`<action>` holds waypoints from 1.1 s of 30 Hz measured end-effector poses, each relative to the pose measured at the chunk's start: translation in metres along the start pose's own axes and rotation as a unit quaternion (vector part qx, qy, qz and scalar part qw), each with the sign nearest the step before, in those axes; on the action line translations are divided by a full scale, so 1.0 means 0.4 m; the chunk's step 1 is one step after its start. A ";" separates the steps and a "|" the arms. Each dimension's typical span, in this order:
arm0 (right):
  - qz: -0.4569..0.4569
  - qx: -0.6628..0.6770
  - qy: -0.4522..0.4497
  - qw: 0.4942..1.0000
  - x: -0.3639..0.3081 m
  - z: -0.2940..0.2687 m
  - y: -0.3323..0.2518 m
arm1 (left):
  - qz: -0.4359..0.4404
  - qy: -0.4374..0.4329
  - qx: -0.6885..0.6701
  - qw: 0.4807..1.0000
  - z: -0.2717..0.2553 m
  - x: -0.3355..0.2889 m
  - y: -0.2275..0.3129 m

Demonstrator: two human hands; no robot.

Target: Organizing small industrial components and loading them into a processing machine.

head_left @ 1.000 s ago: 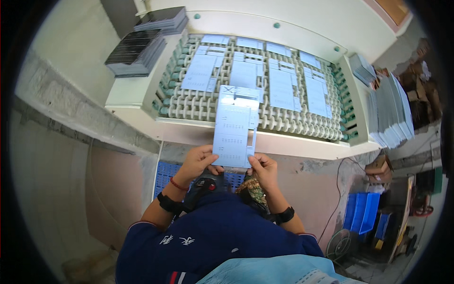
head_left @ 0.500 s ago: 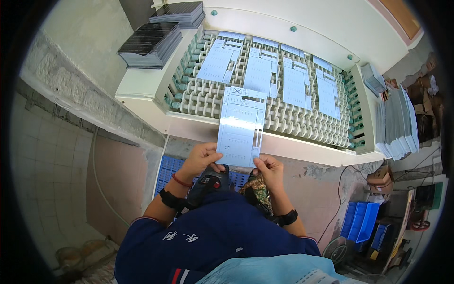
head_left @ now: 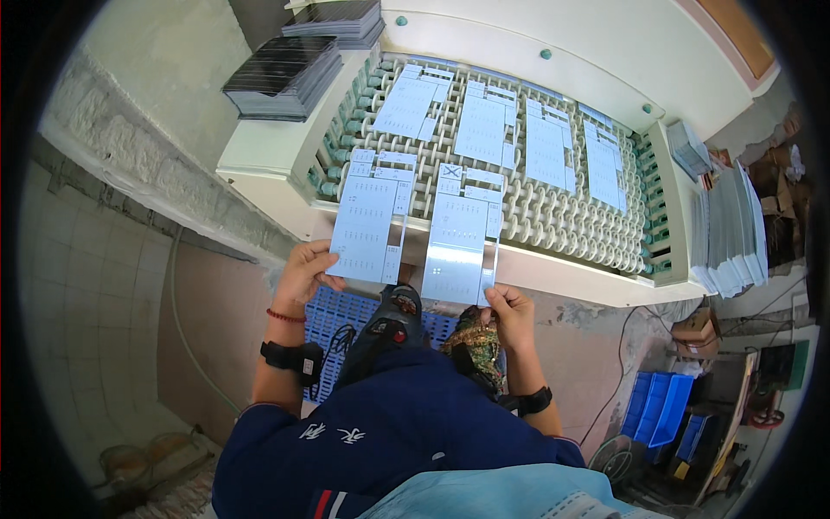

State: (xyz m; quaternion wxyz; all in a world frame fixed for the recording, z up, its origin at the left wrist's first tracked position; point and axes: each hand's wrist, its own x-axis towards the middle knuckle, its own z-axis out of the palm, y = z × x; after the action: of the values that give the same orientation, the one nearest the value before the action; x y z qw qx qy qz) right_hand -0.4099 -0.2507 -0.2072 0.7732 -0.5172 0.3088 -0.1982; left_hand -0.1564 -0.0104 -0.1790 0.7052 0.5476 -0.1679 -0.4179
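My left hand [head_left: 304, 272] grips the near edge of a pale blue printed sheet [head_left: 372, 216] that lies partly on the roller conveyor [head_left: 553, 221]. A second pale blue sheet [head_left: 462, 233] lies beside it to the right, and my right hand [head_left: 510, 310] holds its near right corner. Both sheets overhang the white front edge of the machine [head_left: 588, 281]. Several more blue sheets [head_left: 484, 125] lie farther along the rollers.
Dark stacks of sheets [head_left: 281, 76] sit on the machine's left shelf, another dark stack [head_left: 337, 19] behind it. Grey upright stacks [head_left: 731, 229] stand at the right. A blue plastic pallet [head_left: 346, 316] lies under my feet. Blue crates [head_left: 666, 415] are at the lower right.
The single stack held in both hands has been split: my left hand moved left with one sheet, my right hand holds the other, and both now rest side by side on the rollers.
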 end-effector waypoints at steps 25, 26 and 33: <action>-0.022 -0.002 -0.012 1.000 0.073 0.009 -0.054 | 0.028 0.028 -0.022 0.999 0.017 0.092 0.010; -0.025 -0.003 -0.006 1.000 0.069 0.003 -0.061 | 0.027 0.021 -0.023 0.999 0.017 0.095 0.008; -0.246 -0.404 0.159 0.867 0.003 -0.109 -0.266 | 0.047 0.089 -0.013 0.995 -0.050 0.073 -0.013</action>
State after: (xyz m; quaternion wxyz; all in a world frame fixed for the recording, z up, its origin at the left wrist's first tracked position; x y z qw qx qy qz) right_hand -0.4377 -0.3221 -0.1216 0.3633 -0.8048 0.3439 -0.3195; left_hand -0.1274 -0.0207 -0.1971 0.7433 0.5650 -0.1241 -0.3359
